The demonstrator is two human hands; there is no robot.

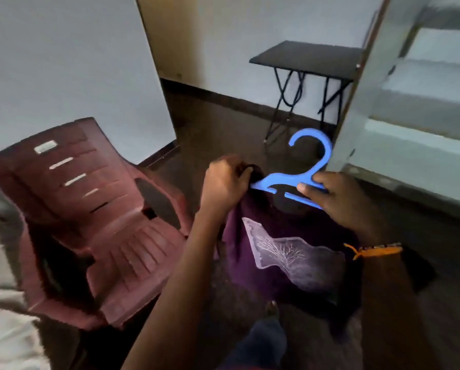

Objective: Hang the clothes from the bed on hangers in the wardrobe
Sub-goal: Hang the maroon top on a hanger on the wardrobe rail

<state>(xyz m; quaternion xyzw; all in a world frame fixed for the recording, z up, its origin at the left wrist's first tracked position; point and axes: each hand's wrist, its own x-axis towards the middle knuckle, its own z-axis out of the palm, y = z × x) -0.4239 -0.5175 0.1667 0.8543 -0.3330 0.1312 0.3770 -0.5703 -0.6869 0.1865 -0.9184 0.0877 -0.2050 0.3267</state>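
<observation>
Open floor (223, 124) is seen ahead between the chair (111, 236) on the left and the wardrobe door (410, 116) on the right. The far end is blocked by a small table (309, 58).

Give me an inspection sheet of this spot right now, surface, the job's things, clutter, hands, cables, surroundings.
Surface: dark floor; pale bedding edge at lower left.
Job's things: blue hanger partly threaded into a purple garment with a pale tree print; not yet hung.
Clutter: maroon plastic chair at left.
Hands: left hand grips the garment's neck at the hanger's end; right hand holds the hanger's shoulder, with an orange thread at the wrist.
Cables: nothing seen.
Surroundings: black folding table by the wall; grey wardrobe door at right.
</observation>
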